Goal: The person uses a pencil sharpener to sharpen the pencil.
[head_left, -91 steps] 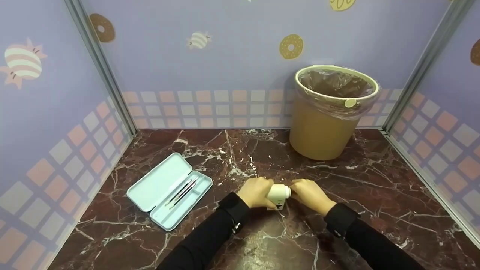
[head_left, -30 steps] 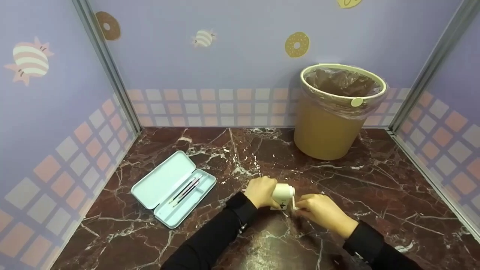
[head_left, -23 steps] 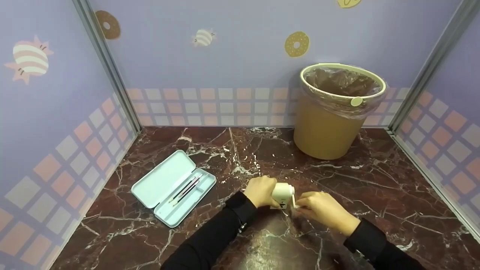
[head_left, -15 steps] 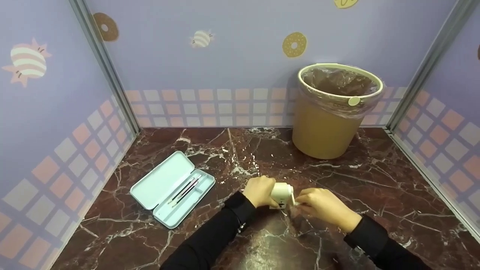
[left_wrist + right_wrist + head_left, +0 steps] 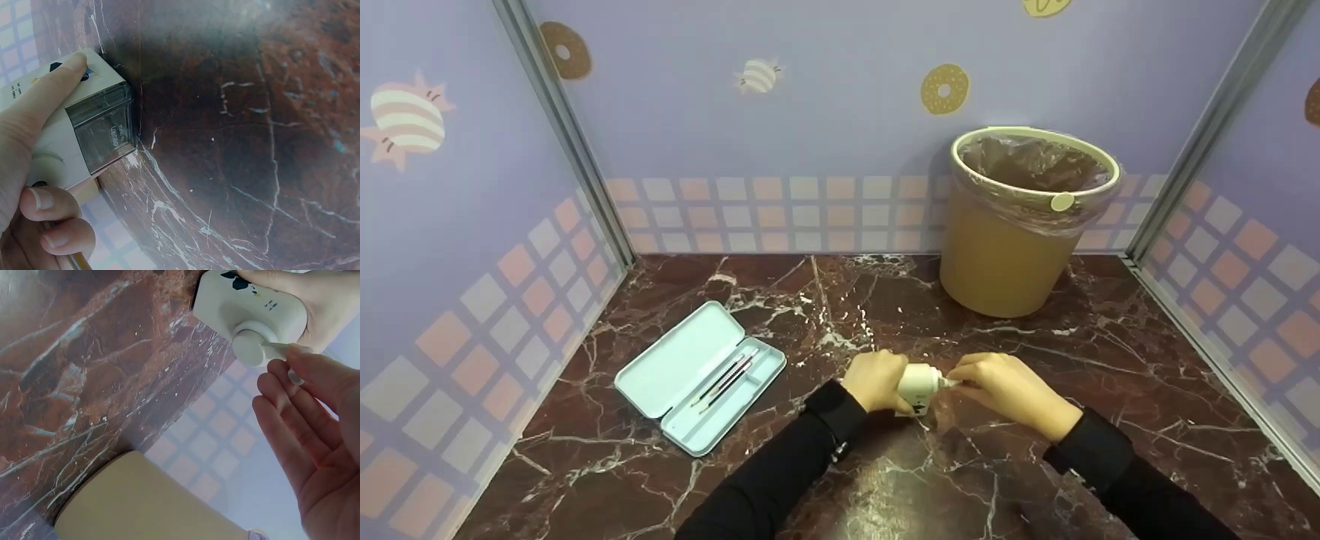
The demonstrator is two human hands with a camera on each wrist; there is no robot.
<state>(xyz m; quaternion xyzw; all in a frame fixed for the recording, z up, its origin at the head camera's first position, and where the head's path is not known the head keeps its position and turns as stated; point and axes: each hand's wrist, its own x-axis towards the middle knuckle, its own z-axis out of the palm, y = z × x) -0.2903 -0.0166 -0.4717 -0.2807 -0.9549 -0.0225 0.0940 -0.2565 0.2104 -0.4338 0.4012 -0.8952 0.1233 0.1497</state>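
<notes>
Low near mid-frame, the left hand (image 5: 874, 381) gripped the sharpener (image 5: 917, 385); just beside, the right hand (image 5: 1006, 384) pinched its rightward-pointing crank (image 5: 275, 350).

Beyond the hands (image 5: 874, 381) (image 5: 1011, 388), passable tabletop (image 5: 877, 283) runs between two obstacles, the pencil case (image 5: 682, 360) and the bin (image 5: 1001, 262).

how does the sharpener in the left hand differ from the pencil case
The sharpener is cream and blocky; the pencil case is light blue and flat. The left hand grips the sharpener, while no hand touches the pencil case. The sharpener has a crank; the pencil case lies open. Both are pale.
</notes>
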